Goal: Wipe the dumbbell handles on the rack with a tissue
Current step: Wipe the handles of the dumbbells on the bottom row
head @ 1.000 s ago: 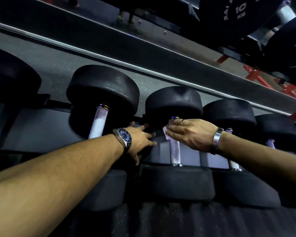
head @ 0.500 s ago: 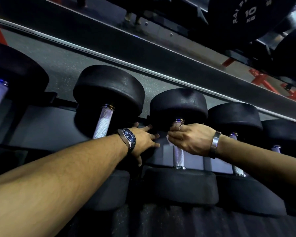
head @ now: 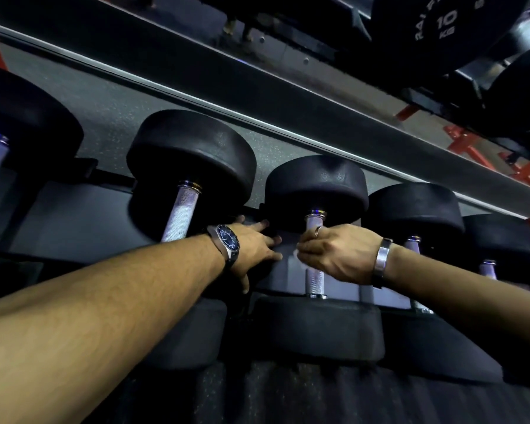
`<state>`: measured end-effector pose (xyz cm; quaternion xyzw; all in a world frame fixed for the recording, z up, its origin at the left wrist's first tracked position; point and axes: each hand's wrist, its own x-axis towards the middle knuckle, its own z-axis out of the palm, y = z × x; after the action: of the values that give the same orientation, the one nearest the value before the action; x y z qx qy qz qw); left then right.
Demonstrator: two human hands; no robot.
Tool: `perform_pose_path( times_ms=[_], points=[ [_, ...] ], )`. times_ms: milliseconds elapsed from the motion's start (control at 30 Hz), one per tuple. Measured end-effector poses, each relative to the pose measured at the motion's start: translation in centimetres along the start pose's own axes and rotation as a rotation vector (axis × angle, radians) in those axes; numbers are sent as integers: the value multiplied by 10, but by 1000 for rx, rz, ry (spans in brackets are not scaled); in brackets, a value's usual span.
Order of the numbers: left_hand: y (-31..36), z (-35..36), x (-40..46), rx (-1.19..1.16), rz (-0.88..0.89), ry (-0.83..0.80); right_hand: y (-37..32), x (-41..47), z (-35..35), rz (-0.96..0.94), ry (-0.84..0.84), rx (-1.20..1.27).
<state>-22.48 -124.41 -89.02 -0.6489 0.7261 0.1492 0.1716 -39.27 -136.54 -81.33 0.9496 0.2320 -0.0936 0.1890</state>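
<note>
Black round-headed dumbbells lie in a row on the rack (head: pixel 74 221). My right hand (head: pixel 337 255) is wrapped around the knurled steel handle (head: pixel 315 281) of the middle dumbbell (head: pixel 315 185), pressing a white tissue (head: pixel 295 254) against it; only a small corner of tissue shows by my fingertips. My left hand (head: pixel 254 246), with a blue-faced watch on the wrist, rests flat with fingers spread on the rack between this dumbbell and the larger one (head: pixel 190 157) to its left, holding nothing.
More dumbbells (head: pixel 416 209) continue to the right and one stands at the far left (head: pixel 19 123). A rack rail (head: pixel 257 96) runs diagonally above. A 10 kg dumbbell (head: pixel 441 29) hangs overhead at top right. Red frame parts (head: pixel 471 148) show behind.
My right hand has slid a little down the middle handle, baring more steel above it. The camera has drifted, shifting the whole scene slightly down and right. My left hand stays in place.
</note>
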Motion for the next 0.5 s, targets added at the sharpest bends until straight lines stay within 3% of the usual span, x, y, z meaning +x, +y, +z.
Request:
perform_pose_path(
  times_ms=[300, 433, 500],
  points=[
    [0, 0, -1, 0, -12, -11, -10, 1, -7, -176, -146, 5],
    [1, -4, -6, -13, -7, -18, 16, 12, -8, 169, -7, -103],
    [2, -6, -7, -2, -8, -20, 12, 18, -9, 197, -43, -128]
  ],
)
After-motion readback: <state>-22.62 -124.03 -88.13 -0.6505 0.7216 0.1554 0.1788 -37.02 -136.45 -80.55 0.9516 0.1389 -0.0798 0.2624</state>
